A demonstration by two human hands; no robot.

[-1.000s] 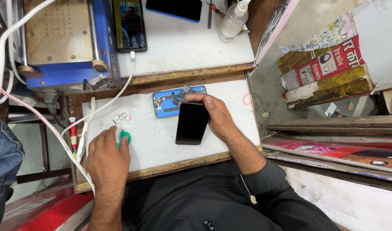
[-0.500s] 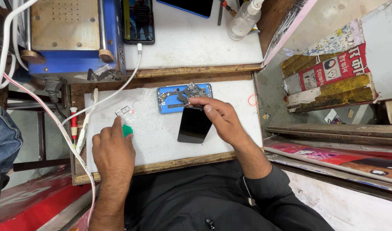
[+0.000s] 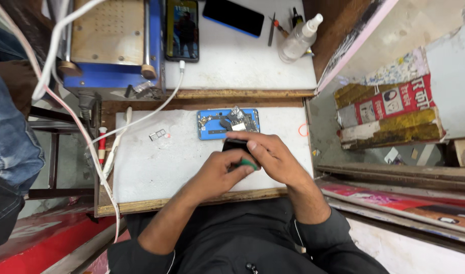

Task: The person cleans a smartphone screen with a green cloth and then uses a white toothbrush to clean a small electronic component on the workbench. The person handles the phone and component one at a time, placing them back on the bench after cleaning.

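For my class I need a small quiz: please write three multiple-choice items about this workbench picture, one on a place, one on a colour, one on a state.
1. Where does the opened blue phone lie?
A. beyond both hands
B. on the floor
C. inside the blue machine

2. What colour is the small piece at the left hand fingertips?
A. red
B. green
C. yellow

3. The phone on the white cable has its screen:
A. lit
B. dark
C. face down

Answers: 1 A, it lies past the right hand; 2 B, green shows; 3 A, a picture shows.

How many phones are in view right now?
4: lit phone and dark phone on the upper shelf, opened blue phone on the worktop, black phone mostly hidden under both hands.
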